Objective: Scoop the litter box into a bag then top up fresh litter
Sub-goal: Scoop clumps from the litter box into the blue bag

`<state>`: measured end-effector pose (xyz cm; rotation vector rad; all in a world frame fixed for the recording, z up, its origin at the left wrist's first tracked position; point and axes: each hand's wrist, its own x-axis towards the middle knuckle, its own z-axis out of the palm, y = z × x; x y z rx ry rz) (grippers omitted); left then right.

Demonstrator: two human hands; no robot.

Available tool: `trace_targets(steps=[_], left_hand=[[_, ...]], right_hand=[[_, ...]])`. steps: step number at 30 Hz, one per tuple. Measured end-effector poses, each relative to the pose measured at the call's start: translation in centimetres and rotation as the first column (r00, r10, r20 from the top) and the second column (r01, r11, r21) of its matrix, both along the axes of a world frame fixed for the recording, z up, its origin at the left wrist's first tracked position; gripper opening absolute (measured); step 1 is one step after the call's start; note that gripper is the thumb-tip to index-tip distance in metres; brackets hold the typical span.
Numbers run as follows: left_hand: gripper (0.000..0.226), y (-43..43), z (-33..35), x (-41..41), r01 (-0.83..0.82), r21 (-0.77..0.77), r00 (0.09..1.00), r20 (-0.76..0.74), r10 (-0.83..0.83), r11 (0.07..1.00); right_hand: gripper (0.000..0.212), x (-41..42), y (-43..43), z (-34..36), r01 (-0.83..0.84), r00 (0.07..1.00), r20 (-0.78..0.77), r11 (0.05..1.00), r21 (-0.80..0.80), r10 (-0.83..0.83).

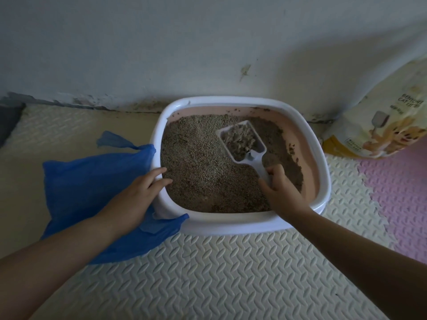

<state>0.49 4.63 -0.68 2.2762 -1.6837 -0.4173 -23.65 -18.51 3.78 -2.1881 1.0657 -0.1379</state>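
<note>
A white-rimmed litter box (233, 224) with pink inner walls stands against the wall, filled with grey-brown litter (203, 167). My right hand (280, 189) grips the handle of a white scoop (248, 144), which is lifted over the litter and holds clumps. My left hand (138, 192) rests on the box's left rim, fingers straight, some reaching over the litter. A blue plastic bag (87, 181) lies flat on the floor left of the box, partly under my left hand and forearm.
A cream and yellow cat litter bag (383, 125) leans against the wall at the right. The floor is cream foam matting (208, 273) with a pink tile (397, 199) at the right. The wall (184, 42) runs just behind the box.
</note>
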Motion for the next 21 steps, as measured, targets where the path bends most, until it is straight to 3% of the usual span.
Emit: trace_targets(steps=[12,21], left_hand=[[0.082,-0.2,0.4,0.0,0.002,0.019,1.0,0.008,-0.002,1.0],[0.086,-0.1,0.4,0.1,0.009,0.024,1.0,0.016,-0.009,1.0]], right_hand=[[0.016,1.0,1.1,-0.4,-0.105,0.99,0.09,0.994,0.0,0.105],[0.016,1.4,1.2,-0.9,-0.088,0.986,0.142,0.995,0.036,0.082]])
